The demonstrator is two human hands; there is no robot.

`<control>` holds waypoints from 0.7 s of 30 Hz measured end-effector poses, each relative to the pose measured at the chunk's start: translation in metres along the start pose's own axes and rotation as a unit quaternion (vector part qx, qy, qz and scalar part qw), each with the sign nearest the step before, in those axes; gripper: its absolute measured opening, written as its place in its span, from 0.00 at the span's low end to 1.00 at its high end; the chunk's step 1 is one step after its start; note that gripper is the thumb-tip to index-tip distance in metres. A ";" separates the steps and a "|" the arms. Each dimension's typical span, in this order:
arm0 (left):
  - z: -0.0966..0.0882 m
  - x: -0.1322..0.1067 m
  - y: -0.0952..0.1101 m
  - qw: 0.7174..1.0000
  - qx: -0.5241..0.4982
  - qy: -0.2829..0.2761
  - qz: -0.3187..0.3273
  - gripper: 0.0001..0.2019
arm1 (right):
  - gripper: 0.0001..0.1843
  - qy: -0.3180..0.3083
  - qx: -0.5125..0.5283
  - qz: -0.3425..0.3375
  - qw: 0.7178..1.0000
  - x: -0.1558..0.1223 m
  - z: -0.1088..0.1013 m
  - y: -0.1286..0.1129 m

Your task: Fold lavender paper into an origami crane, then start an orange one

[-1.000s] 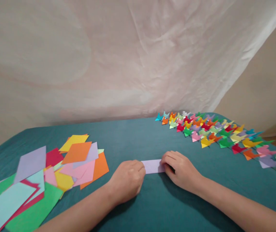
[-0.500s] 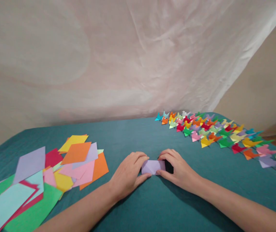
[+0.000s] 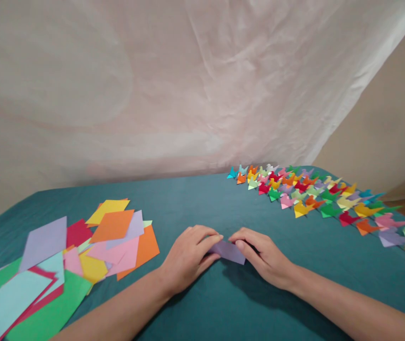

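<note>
A small folded piece of lilac paper [image 3: 230, 252] is held between my hands near the front middle of the table. My left hand [image 3: 192, 248] pinches its left end between thumb and fingers. At the upper right edge, the thumb and bent fingers of my right hand [image 3: 264, 255] close on the paper. The strip tilts down toward its right end, and a shadow falls on the cloth below. My fingertips hide parts of both ends.
Loose coloured paper sheets [image 3: 117, 225] lie in an overlapping pile on the left. Several rows of small folded paper birds [image 3: 303, 208] stand along the right side of the green cloth-covered table [image 3: 174, 201]. A pale fabric sheet [image 3: 160, 94] hangs behind.
The lilac paper has turned from lying level to slanting down at the right. My right hand has shifted its grip to the paper's upper edge; my left hand has barely moved.
</note>
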State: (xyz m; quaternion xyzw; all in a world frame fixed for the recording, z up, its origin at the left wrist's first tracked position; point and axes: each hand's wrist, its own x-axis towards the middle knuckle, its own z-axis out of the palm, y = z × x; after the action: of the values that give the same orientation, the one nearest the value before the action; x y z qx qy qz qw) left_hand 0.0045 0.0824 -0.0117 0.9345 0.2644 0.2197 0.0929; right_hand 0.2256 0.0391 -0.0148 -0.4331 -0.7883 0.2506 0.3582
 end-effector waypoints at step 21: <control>-0.001 0.001 0.003 0.995 0.025 0.067 0.066 0.10 | 0.15 -0.004 0.002 0.001 1.000 0.004 -0.001 0.002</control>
State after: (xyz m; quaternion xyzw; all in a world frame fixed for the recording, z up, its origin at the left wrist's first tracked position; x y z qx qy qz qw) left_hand 0.0058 0.0799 -0.0094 0.9352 0.2129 0.2806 0.0374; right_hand 0.2260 0.0437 -0.0143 -0.4323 -0.7886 0.2539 0.3560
